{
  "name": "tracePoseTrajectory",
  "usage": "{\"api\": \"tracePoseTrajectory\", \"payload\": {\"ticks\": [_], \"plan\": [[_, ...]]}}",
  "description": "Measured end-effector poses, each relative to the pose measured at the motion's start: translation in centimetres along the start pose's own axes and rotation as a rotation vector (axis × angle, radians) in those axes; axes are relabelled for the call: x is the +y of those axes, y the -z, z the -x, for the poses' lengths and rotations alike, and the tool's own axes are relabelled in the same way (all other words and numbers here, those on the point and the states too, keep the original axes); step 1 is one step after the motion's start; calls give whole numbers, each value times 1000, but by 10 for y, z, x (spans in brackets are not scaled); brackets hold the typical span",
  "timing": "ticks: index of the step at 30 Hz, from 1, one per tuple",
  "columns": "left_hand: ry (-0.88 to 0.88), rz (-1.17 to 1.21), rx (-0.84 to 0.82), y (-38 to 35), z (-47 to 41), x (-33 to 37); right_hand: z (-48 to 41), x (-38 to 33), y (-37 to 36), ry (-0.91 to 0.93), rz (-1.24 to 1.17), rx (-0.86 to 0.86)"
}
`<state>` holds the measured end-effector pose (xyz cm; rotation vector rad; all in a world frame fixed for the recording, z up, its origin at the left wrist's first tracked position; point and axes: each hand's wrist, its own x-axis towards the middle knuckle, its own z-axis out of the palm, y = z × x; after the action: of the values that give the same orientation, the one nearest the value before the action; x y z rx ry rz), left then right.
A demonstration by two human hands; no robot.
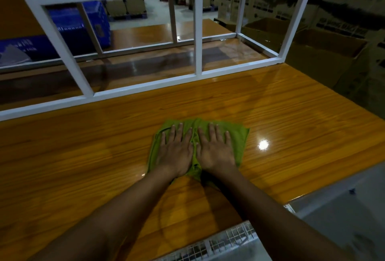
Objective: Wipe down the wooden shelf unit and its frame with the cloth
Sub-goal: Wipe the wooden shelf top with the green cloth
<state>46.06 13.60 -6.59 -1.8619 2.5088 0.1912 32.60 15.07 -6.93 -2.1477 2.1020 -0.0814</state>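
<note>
Both hands flat on green cloth (237, 135); left hand (176, 152) and right hand (215, 150) side by side, grip spread, fingers straight, pressing not pinching; cloth lies mid-front on glossy wooden tabletop (83, 146), well short of white frame (199, 31) behind; step looks like surface wiping; next move wants an even push along the boards, then bunching cloth for the bars.

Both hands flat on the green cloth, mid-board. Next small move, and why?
Probably push the cloth forward toward the white frame, keeping both palms down. The left hand and right hand lie flat side by side on it, and a band of wooden board lies between the cloth and the frame's lower rail.
</note>
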Motion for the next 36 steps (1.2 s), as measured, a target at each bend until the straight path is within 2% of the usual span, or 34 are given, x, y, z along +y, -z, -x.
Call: {"api": "tracePoseTrajectory", "payload": {"ticks": [3, 8, 13, 17, 24, 30, 36], "plan": [[5, 11, 7, -4, 36, 5, 37, -2, -6, 26, -21, 83], [-33, -13, 5, -2, 92, 24, 95, 0, -11, 31, -51, 108], [-37, 15, 87, -13, 117, 34, 123, 3, -17, 12, -35, 180], [-43, -17, 123, -17, 106, 36, 116, 9, -18, 36, -18, 199], [-29, 60, 29, -8, 42, 61, 60, 49, -3, 26, -3, 107], [-26, 72, 12, -2, -30, 98, 24, 101, 8, -95, 15, 109], [-118, 129, 20, -2, -22, 99, 45, 118, 9, -195, 25, 101]]}}
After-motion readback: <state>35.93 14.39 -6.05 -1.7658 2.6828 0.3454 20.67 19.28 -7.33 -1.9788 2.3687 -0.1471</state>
